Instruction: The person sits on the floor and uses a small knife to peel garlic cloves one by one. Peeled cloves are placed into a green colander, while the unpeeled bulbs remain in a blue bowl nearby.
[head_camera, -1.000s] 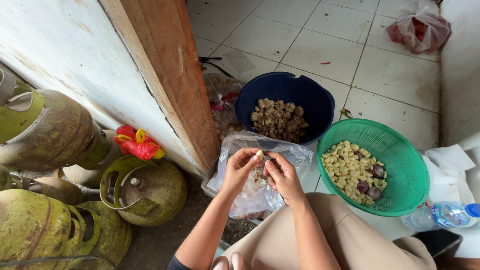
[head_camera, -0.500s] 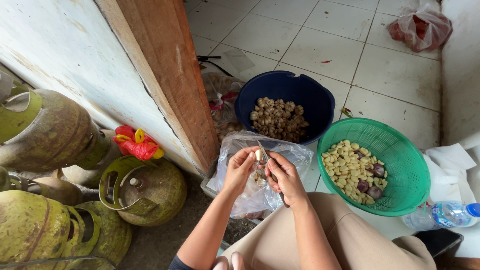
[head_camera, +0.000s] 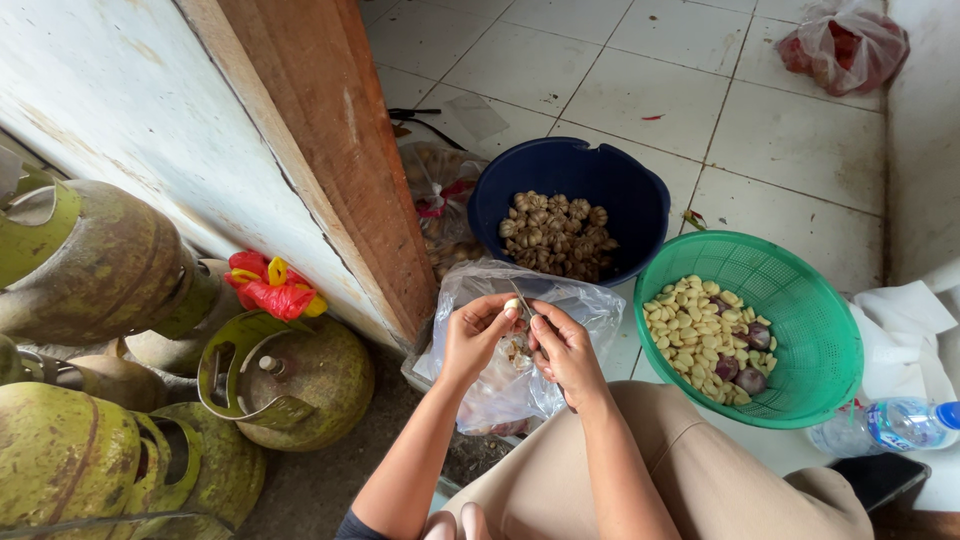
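My left hand (head_camera: 474, 337) pinches a small garlic clove (head_camera: 511, 306) at the fingertips. My right hand (head_camera: 566, 350) grips a small knife (head_camera: 523, 300), its blade touching the clove. Both hands hover over a clear plastic bag (head_camera: 590, 305) holding peel scraps. A dark blue bucket (head_camera: 600, 170) with unpeeled garlic bulbs (head_camera: 558, 235) stands just beyond the bag. To the right, a green plastic basket (head_camera: 800, 290) holds peeled garlic cloves (head_camera: 690, 335) and a few purple shallots (head_camera: 740, 365).
Green gas cylinders (head_camera: 290, 375) crowd the left side under a wall and a wooden door post (head_camera: 330, 150). A red and yellow plastic cap (head_camera: 268, 285) sits among them. A water bottle (head_camera: 885, 425), white cloth (head_camera: 900, 320) and a red-filled plastic bag (head_camera: 845, 45) lie on the tiled floor.
The hands have stayed over the bag with small finger movements; the knife has shifted slightly against the clove. Nothing else has moved.
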